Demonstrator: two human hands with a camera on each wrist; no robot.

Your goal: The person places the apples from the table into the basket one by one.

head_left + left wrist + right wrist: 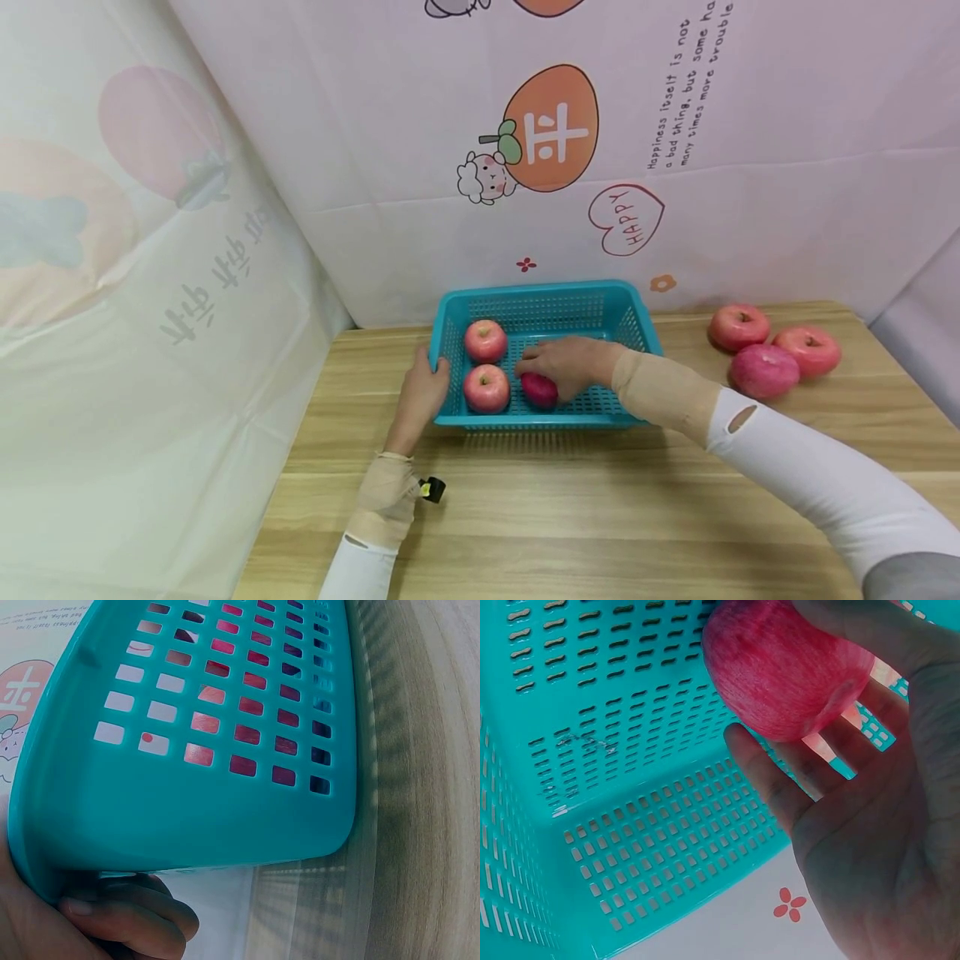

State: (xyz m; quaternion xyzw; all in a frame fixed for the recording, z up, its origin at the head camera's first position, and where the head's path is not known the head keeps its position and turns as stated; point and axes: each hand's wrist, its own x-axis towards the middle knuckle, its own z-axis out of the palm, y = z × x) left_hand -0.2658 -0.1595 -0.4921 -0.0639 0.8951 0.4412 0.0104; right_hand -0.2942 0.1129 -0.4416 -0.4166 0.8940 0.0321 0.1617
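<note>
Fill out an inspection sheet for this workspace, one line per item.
Surface: light-brown wood-grain tabletop.
Job's things: turquoise rectangular perforated plastic basket containing two round pink-red apples and one round deep-pink apple; three round pinkish apples on the tabletop, right of the basket.
Clutter: nothing seen.
Grips: left hand holds the basket's left end by the rim; right hand holds the deep-pink apple inside it.
Cables: nothing seen.
Surroundings: white printed sheet behind; pale printed sheet at left.

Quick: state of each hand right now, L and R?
Left hand: closed, gripping the end rim of the blue basket.
Right hand: closed, holding a dark red apple inside the basket.
</note>
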